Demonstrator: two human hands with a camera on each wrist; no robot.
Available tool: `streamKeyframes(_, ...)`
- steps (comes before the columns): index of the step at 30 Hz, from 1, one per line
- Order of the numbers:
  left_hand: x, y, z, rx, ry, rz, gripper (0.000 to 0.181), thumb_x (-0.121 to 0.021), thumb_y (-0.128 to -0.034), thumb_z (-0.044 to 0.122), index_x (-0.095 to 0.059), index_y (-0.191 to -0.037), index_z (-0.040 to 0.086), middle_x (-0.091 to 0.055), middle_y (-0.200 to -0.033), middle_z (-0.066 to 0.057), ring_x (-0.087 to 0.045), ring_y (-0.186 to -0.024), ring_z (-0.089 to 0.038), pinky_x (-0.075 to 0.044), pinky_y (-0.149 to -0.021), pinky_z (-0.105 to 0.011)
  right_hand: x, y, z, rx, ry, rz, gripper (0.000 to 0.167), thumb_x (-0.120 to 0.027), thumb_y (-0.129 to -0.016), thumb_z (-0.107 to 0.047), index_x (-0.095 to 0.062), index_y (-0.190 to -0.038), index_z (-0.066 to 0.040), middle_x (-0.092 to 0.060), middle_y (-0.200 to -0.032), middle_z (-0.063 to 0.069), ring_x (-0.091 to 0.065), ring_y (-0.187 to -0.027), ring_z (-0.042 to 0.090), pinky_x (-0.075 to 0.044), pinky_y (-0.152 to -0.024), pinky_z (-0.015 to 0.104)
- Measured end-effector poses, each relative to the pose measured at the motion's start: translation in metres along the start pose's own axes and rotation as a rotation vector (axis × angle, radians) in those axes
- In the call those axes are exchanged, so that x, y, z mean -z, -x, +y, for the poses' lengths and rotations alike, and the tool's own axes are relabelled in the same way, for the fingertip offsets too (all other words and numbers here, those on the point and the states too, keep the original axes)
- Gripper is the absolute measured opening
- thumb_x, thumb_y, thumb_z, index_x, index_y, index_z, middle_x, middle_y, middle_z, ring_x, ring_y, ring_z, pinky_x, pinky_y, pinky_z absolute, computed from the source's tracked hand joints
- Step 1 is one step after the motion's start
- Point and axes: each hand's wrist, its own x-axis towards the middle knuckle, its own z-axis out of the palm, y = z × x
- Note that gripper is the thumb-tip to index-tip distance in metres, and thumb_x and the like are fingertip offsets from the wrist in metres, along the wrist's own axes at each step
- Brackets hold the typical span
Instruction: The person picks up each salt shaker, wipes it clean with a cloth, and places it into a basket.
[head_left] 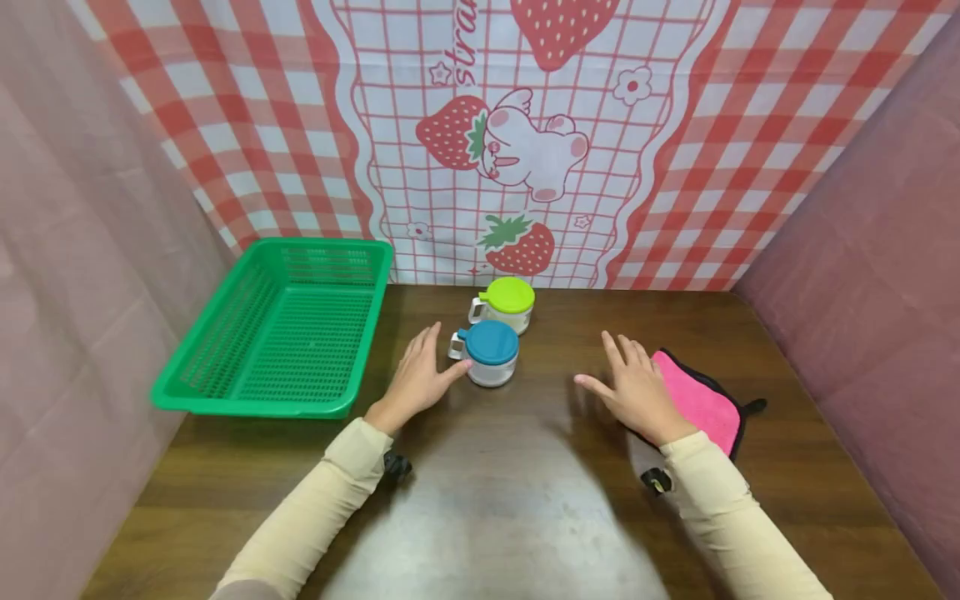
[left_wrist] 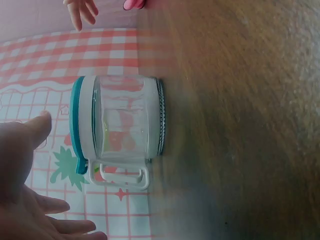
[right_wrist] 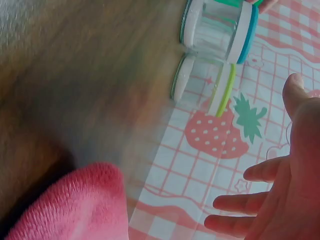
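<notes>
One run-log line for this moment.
left hand: holds nothing, near blue-lidded jar | right hand: holds nothing, near pink cloth | lime-lidded jar: behind blue-lidded jar | green basket: at left

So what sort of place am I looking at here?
Perhaps a small screened-off work corner, though the room beyond is out of view: a wooden table is backed by a strawberry-print cloth and flanked by plain pink hangings.
</notes>
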Motion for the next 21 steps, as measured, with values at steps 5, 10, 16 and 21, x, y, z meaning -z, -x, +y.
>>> streamKeyframes(5,0.002,-0.002,-0.003,0.005,0.026,0.033,0.086,-0.063,-0.09,0.051,-0.028,-0.152,0.003,-0.035,-0.154,-0.022,-0.032,-0.143,-0.037,-0.028,-0.116,-0.053,0.005,-0.001,0.004,-0.002,-0.013,-0.027,0.091,-0.051,-0.093,-0.06,-0.02,-0.153,0.0,-0.027,-0.15,0.036,-0.024,-0.137,0.056,-0.022,-0.108,0.071)
streamKeyframes(10,-0.002,-0.007,0.001,0.007,0.057,0.027,0.082,-0.061,-0.0914,0.05,-0.029,-0.151,0.005,-0.035,-0.153,-0.021,-0.034,-0.142,-0.037,-0.03,-0.115,-0.053,0.014,0.004,0.017,-0.024,-0.027,-0.064,0.091,-0.047,-0.095,-0.061,-0.016,-0.154,0.001,-0.025,-0.149,0.039,-0.024,-0.135,0.059,-0.022,-0.105,0.072)
streamKeyframes(16,-0.006,-0.011,0.004,-0.002,0.104,0.036,0.075,-0.059,-0.0939,0.047,-0.032,-0.151,0.007,-0.037,-0.153,-0.02,-0.036,-0.14,-0.037,-0.032,-0.114,-0.054,0.025,0.007,0.03,-0.034,-0.036,-0.096,0.09,-0.047,-0.096,-0.059,-0.015,-0.153,0.004,-0.026,-0.147,0.041,-0.027,-0.132,0.059,-0.025,-0.103,0.072)
streamKeyframes(21,-0.002,-0.012,-0.001,0.001,0.154,0.077,0.065,-0.058,-0.0962,0.041,-0.037,-0.148,0.008,-0.042,-0.151,-0.017,-0.041,-0.138,-0.036,-0.034,-0.113,-0.052,0.03,0.004,0.035,-0.039,-0.062,-0.185,0.093,-0.046,-0.095,-0.06,-0.013,-0.153,0.005,-0.024,-0.147,0.041,-0.028,-0.131,0.059,-0.028,-0.101,0.073)
